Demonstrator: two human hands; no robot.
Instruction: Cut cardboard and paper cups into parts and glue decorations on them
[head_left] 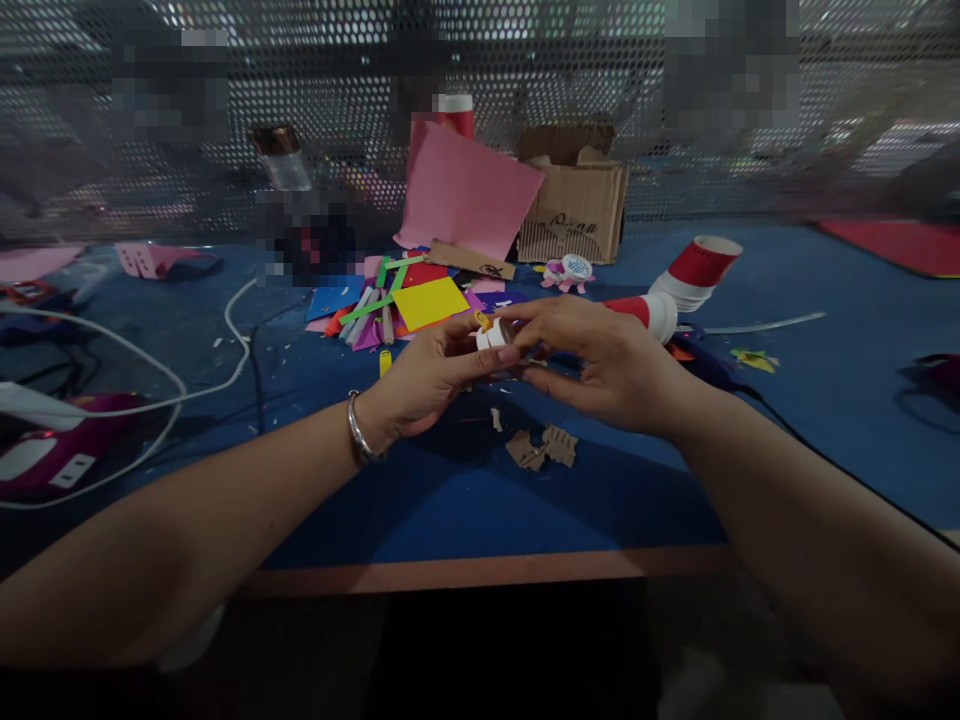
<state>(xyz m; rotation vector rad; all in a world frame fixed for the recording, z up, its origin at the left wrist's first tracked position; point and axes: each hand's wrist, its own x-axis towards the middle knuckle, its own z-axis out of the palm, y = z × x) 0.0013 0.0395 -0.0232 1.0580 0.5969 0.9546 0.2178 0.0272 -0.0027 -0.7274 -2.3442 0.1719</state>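
Above the middle of the blue table, my left hand (421,382) is closed round a small white round piece (495,335), its thumb along the near side. A yellow bit (482,320) sticks up from the piece's top left. My right hand (611,360) meets the piece from the right with bent fingers and thumb; its fingertips press at its right side. Part of the piece is hidden behind the fingers. Torn brown cardboard scraps (544,447) lie on the table below the hands.
Coloured paper sheets (431,303) and strips lie beyond my hands, before a pink sheet (465,190) and a cardboard box (574,210). Red-and-white paper cups (694,275) lie on the right. A white cable (180,385) loops at left, by a purple device (67,450).
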